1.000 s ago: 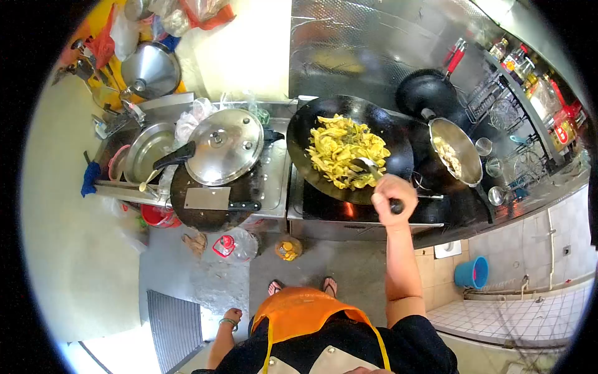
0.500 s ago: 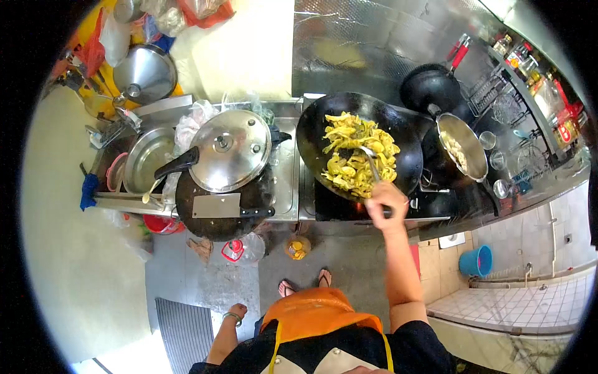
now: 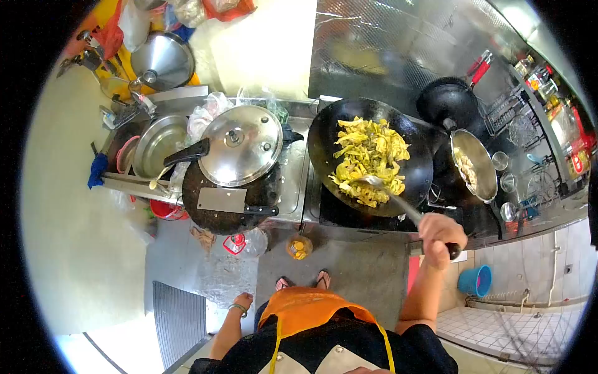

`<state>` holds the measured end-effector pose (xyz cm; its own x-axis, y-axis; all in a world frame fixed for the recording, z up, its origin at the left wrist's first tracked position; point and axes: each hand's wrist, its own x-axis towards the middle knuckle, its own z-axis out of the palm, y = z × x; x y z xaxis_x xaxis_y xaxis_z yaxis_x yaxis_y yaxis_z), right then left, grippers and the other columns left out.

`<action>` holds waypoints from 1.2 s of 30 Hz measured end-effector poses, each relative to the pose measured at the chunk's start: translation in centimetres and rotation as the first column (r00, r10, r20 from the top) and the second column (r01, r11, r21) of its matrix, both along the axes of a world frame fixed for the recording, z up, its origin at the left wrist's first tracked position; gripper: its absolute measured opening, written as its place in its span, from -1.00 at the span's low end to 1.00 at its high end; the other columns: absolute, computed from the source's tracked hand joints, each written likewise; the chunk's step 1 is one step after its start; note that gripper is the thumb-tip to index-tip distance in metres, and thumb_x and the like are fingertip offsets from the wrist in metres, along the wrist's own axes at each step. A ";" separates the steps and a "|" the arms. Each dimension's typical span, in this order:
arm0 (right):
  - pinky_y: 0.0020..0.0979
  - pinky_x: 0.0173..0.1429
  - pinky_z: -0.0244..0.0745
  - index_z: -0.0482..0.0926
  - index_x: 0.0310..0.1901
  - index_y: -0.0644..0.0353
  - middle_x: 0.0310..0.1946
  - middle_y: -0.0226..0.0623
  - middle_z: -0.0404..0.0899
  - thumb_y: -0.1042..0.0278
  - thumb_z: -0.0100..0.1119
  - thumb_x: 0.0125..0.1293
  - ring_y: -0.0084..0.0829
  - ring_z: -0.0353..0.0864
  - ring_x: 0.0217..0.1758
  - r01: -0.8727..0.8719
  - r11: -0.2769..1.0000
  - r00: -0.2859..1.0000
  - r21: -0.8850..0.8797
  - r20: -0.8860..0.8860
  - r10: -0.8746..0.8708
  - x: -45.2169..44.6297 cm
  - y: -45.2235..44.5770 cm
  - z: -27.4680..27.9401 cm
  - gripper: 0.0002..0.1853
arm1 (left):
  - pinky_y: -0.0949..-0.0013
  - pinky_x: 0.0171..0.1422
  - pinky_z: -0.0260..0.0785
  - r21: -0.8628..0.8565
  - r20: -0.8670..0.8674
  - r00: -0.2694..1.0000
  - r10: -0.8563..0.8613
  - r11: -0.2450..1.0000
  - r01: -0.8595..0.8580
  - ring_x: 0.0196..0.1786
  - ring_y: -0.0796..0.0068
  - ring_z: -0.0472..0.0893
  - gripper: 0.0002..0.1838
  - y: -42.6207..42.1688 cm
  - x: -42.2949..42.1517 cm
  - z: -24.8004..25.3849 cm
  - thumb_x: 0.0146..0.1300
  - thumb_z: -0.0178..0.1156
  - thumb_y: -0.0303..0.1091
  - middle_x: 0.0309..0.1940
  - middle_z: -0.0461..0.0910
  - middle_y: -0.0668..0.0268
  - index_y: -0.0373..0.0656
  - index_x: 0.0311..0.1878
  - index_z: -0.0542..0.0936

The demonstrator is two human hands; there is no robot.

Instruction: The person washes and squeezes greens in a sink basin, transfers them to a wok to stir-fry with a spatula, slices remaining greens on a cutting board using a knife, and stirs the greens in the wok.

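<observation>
In my right hand (image 3: 441, 235), fingers wrapped round the dark handle end, is a long metal wok spatula (image 3: 403, 206). Its head rests at the near edge of a heap of yellow-green chopped vegetables (image 3: 374, 149), partly over the food. The heap lies in a large black wok (image 3: 322, 140) on the stove. My left hand (image 3: 242, 302) hangs low by my side, away from the counter, with a bracelet at the wrist. Its fingers are curled and nothing shows in them.
Left of the wok, a lidded pressure cooker (image 3: 240, 146) and a cleaver (image 3: 221, 200) sit on a round chopping board (image 3: 198, 218). A pot with pale food (image 3: 489, 177) and a black pan (image 3: 442, 96) stand to the right. Bottles (image 3: 254, 243) stand on the floor.
My right hand has moved right and slightly towards me. The spatula head has drawn from the middle of the vegetables to their near edge. My left hand stays low at my side.
</observation>
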<state>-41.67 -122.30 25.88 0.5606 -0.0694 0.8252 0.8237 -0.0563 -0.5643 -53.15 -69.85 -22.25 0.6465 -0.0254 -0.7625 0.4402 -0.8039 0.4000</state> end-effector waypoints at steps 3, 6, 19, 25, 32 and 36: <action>-0.29 -0.45 0.25 0.34 -0.61 0.18 -0.67 -0.33 0.38 0.42 0.18 0.11 -0.39 0.35 -0.60 0.085 0.996 0.994 0.040 -0.072 -0.082 2.9 -0.6 -5.4 -0.76 | 0.17 0.19 0.39 0.044 -0.059 0.995 -0.083 0.995 0.085 0.05 0.08 0.57 -0.65 0.1 -0.6 0.0 0.15 0.05 -0.11 -0.08 0.62 0.08 -0.03 -0.10 0.67; -0.33 -0.40 0.24 0.27 -0.60 0.17 -0.66 -0.38 0.30 0.41 0.12 0.23 -0.43 0.27 -0.57 0.232 0.965 0.973 0.125 -0.031 -0.230 6.3 -1.6 -5.2 -0.70 | 0.13 0.17 0.39 0.055 -0.028 0.995 -0.097 0.994 0.099 0.03 0.04 0.57 -0.64 1.0 -0.9 -1.1 0.16 0.03 -0.09 -0.10 0.63 0.06 -0.07 -0.14 0.67; -0.49 -0.59 0.15 0.21 -0.66 0.02 -0.75 -0.48 0.26 -0.05 0.11 0.35 -0.57 0.21 -0.72 0.738 0.283 0.656 0.613 -0.550 -0.517 16.0 -15.7 -1.0 -0.48 | 0.28 -0.17 0.50 0.013 0.098 0.994 0.055 0.998 -0.057 -0.35 0.37 0.66 -0.64 -0.6 -3.9 -1.5 0.23 0.09 -0.10 -0.38 0.66 0.18 -0.19 -0.13 0.63; -0.45 -0.56 0.06 0.18 -0.67 0.02 -0.78 -0.51 0.09 0.23 0.11 0.34 -0.56 0.09 -0.72 0.328 0.743 0.944 0.583 -0.216 -0.248 16.2 -13.3 4.0 -0.55 | 0.13 0.11 0.43 0.067 -0.065 0.984 0.166 0.985 -0.162 0.01 0.04 0.59 -0.63 1.7 -4.9 -0.3 0.17 0.08 -0.12 -0.11 0.63 0.04 -0.11 -0.07 0.64; -0.41 -0.45 0.11 0.18 -0.67 0.08 -0.73 -0.47 0.15 0.29 0.09 0.26 -0.50 0.18 -0.62 0.203 0.816 0.978 0.542 -0.154 -0.141 22.2 -13.6 -2.2 -0.61 | 0.16 0.13 0.42 -0.032 -0.051 0.946 0.321 0.946 -0.323 0.01 0.07 0.59 -0.67 0.9 -6.6 -0.7 0.17 0.10 -0.15 -0.12 0.63 0.05 -0.09 -0.08 0.64; -0.38 -0.44 0.04 0.12 -0.64 0.05 -0.74 -0.51 0.02 0.28 0.04 0.27 -0.51 0.06 -0.62 -0.295 0.885 0.895 0.361 -0.220 0.388 19.2 -10.5 0.2 -0.61 | 0.14 0.14 0.41 0.075 -0.095 0.995 -0.002 0.997 0.009 0.02 0.05 0.58 -0.66 0.5 -6.9 -2.3 0.22 0.07 -0.12 -0.09 0.62 0.06 -0.07 -0.06 0.63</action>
<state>-22.43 -132.83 26.10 0.7981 -0.0564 0.5999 0.5651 0.4155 -0.7128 -60.08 -69.37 -24.53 0.5712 0.0307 -0.8202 0.4687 -0.8325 0.2953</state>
